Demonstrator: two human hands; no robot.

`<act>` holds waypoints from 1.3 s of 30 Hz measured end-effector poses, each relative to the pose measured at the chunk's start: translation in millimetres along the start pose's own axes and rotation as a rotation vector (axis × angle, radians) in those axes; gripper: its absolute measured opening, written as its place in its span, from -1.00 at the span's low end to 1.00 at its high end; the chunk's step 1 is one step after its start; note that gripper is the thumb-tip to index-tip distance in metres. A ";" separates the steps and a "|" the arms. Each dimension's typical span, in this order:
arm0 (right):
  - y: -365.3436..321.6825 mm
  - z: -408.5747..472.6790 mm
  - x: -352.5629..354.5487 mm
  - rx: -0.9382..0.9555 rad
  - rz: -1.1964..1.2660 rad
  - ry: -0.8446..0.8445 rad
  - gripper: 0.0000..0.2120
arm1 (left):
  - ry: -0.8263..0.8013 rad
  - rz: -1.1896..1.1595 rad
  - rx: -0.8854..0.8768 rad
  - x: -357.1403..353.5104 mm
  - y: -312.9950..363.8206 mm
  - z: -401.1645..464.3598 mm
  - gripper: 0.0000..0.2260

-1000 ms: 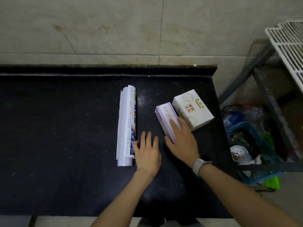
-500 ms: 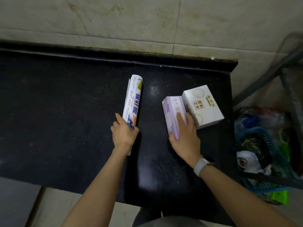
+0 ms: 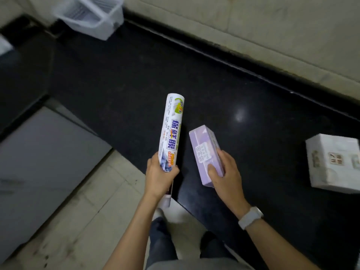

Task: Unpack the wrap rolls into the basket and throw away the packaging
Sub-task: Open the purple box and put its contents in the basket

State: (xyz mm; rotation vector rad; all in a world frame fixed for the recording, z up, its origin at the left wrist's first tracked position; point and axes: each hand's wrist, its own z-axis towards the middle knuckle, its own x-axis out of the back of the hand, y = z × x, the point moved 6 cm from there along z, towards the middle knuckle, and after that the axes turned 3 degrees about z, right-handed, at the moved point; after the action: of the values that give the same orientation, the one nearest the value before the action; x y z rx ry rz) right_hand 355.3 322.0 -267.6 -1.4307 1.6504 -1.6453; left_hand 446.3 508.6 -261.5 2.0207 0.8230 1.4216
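My left hand [image 3: 160, 175] grips the near end of a white wrap roll [image 3: 171, 129] with a printed paper label, lifted above the black counter [image 3: 120, 82] and pointing away from me. My right hand [image 3: 226, 176], with a white watch on its wrist, holds a purple box [image 3: 204, 147] raised off the counter just right of the roll. A white box [image 3: 333, 162] lies on the counter at the right edge. A clear plastic basket [image 3: 91, 16] stands at the far left of the counter by the wall.
The counter's near edge runs diagonally past my hands; below it lie pale floor tiles [image 3: 81, 211] and a grey flat surface [image 3: 39, 152] at the left. A tiled wall [image 3: 253, 26] backs the counter.
Both hands have lifted their items off the counter. The view has swung left, bringing the basket into sight and pushing the white box to the right edge.
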 end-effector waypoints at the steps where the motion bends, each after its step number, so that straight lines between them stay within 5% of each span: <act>1: -10.0 2.9 -18.7 0.019 -0.012 -0.032 -0.51 | 0.031 -0.033 0.022 20.2 -11.9 4.4 -0.61; 4: -42.3 11.7 -81.0 0.069 -0.054 -0.102 -0.51 | 0.128 -0.138 0.057 87.3 -54.2 16.8 -0.77; 14: -152.1 20.6 -324.8 0.138 -0.095 -0.279 -0.59 | 0.308 -0.150 0.225 310.3 -212.2 80.5 -0.83; 18: -193.9 38.6 -391.8 0.179 -0.099 -0.320 -0.59 | 0.280 -0.169 0.286 356.3 -245.6 124.1 -0.67; 26: -268.3 146.2 -483.6 0.256 -0.104 -0.299 -0.61 | 0.264 -0.313 0.233 403.2 -244.8 260.7 -0.64; 39: -371.0 351.5 -573.8 0.230 -0.173 -0.193 -0.58 | 0.101 -0.055 0.143 485.9 -170.4 537.9 -0.51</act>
State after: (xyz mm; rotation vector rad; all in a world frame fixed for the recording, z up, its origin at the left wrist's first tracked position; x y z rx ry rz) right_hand 1013.6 715.6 -220.4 -1.5924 1.2199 -1.6663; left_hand 1053.3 939.5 -243.9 2.0265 1.0421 1.4815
